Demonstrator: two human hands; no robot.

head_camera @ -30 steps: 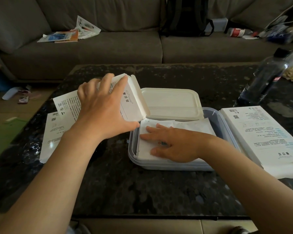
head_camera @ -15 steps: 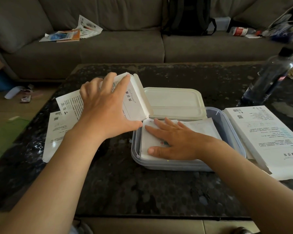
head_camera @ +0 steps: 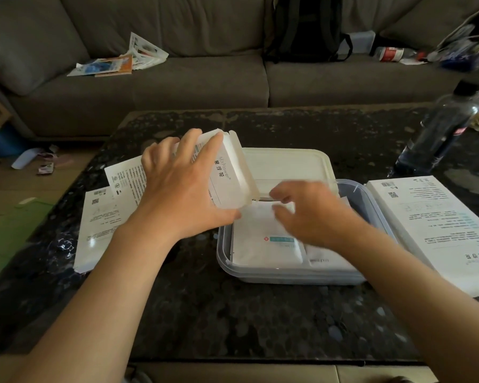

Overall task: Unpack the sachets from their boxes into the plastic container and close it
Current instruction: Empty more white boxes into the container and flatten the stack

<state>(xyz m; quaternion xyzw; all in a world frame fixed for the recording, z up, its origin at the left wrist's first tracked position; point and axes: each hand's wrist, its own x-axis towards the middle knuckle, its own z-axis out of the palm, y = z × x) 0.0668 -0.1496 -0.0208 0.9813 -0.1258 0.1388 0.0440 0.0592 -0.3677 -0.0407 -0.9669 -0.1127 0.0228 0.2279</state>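
Dark speckled coffee table (head_camera: 233, 322) holds everything. The plastic container (head_camera: 224, 261) sits at its middle, open. Its white lid (head_camera: 285, 164) lies off at the far rim, so closing is not yet done. A closed flat box (head_camera: 432, 225) lies just right of the container. Flattened cartons (head_camera: 100, 225) (or leaflets, hard to tell) lie to the left of it.

Step in hand, as a judgement: unpacking, mid-task, emptying one box into the container. White sachets (head_camera: 266, 244) already lie flat inside the container, at least two side by side.

The left hand (head_camera: 177, 194) grips the open box (head_camera: 227, 172) from above. Its fingers are spread over the top face and its thumb is under the near edge. The box is tilted, with its open flap end pointing down toward the container's left rear corner.

The right hand (head_camera: 310, 214) hovers over the sachets, just beside the box mouth, with fingers curled. It is motion-blurred (cannot tell if it pinches a sachet or holds nothing).

Next move likely calls for drawing or shaking out whatever remains in the open box and laying it flat on the stack. The box's contents are not visible from here. After that come the flat box on the right, then the lid.
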